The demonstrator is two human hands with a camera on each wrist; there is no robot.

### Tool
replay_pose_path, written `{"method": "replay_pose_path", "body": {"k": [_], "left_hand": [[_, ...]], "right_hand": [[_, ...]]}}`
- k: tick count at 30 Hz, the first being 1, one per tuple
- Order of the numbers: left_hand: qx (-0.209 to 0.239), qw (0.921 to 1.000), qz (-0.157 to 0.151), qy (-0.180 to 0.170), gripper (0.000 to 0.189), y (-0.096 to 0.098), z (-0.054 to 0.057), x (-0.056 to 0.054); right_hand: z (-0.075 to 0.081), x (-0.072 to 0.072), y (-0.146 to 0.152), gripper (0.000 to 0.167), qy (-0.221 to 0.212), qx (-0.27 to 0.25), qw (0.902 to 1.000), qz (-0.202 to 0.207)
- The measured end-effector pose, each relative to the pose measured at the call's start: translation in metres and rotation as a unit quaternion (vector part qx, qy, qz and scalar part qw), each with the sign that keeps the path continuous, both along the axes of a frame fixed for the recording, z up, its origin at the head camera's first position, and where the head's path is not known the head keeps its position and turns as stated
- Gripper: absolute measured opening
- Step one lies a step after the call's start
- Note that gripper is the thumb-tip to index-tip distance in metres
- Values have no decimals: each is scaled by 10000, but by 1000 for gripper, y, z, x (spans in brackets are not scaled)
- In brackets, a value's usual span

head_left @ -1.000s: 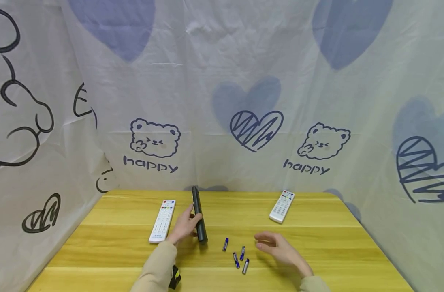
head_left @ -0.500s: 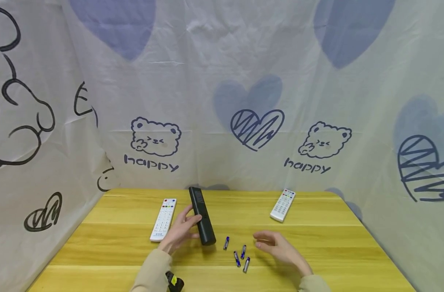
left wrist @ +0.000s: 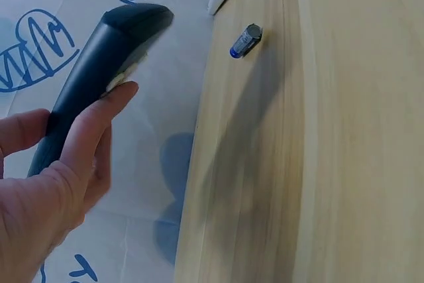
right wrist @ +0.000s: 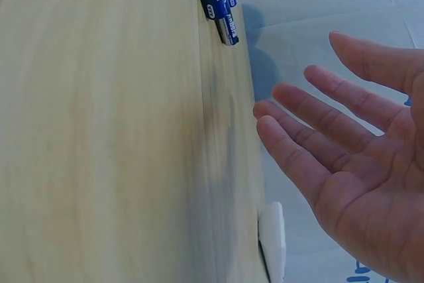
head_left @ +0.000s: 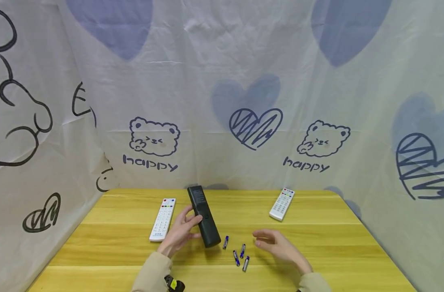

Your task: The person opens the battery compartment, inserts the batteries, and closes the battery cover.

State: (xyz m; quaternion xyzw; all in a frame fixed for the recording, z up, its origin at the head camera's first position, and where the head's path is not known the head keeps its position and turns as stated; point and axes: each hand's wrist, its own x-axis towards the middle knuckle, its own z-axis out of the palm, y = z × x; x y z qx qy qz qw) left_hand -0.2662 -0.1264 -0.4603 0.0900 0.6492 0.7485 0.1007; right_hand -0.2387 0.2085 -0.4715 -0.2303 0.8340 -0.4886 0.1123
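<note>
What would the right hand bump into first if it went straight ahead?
Probably the black remote in the left hand; the right hand seems to point past the nearby batteries, but depth is unclear.

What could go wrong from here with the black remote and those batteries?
The left hand alone holds the black remote above the table, so it might slip and drop. The four batteries lie loose, so the right hand, close beside them, may knock one and set it rolling.

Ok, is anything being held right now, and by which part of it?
The left hand holds the black remote near the middle of its length, between thumb and fingers. The right hand holds nothing.
</note>
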Motion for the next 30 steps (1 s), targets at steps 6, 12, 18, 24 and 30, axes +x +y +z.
{"method": "replay_pose_path", "body": {"k": [6, 12, 18, 24, 30], "left_hand": [[-58, 9995, 268, 159, 62, 3, -1, 3], [-16, 9989, 438, 158, 55, 4, -1, 3], [29, 9979, 638, 90, 55, 9, -1, 5], [123, 9974, 684, 173, 54, 14, -3, 7], [138, 9970, 730, 213, 53, 16, -6, 8]], "right_hand": [[1, -1, 1, 48, -40, -9, 10000, 38], [0, -1, 2, 48, -9, 30, 10000, 36], [3, 0, 2, 48, 43, 182, 9998, -46], [10, -1, -3, 43, 472, 275, 9985, -98], [18, -2, -15, 33, 878, 304, 9955, -193]]}}
